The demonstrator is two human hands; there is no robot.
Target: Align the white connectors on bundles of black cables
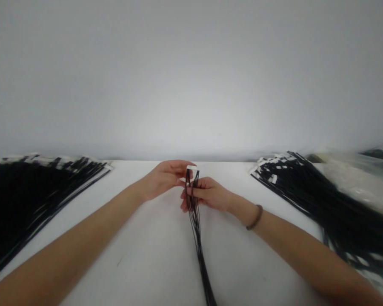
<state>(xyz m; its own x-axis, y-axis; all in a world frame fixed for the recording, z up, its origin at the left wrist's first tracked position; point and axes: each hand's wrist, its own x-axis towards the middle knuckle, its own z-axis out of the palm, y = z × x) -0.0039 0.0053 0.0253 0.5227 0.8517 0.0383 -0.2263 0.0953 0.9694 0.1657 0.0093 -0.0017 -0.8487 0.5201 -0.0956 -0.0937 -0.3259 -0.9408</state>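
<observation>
A thin bundle of black wires (198, 238) runs from the bottom edge up the middle of the white table (153, 246) and ends in a small white connector (192, 169). My left hand (164, 176) pinches that connector from the left with its fingertips. My right hand (207, 194) is closed around the wires just below the connector. A brown band sits on my right wrist.
A large pile of black wire harnesses (25, 199) with white connectors lies at the left. A second such pile (322, 199) lies at the right, next to clear plastic bags (360, 178). A plain white wall (191, 76) stands behind the table.
</observation>
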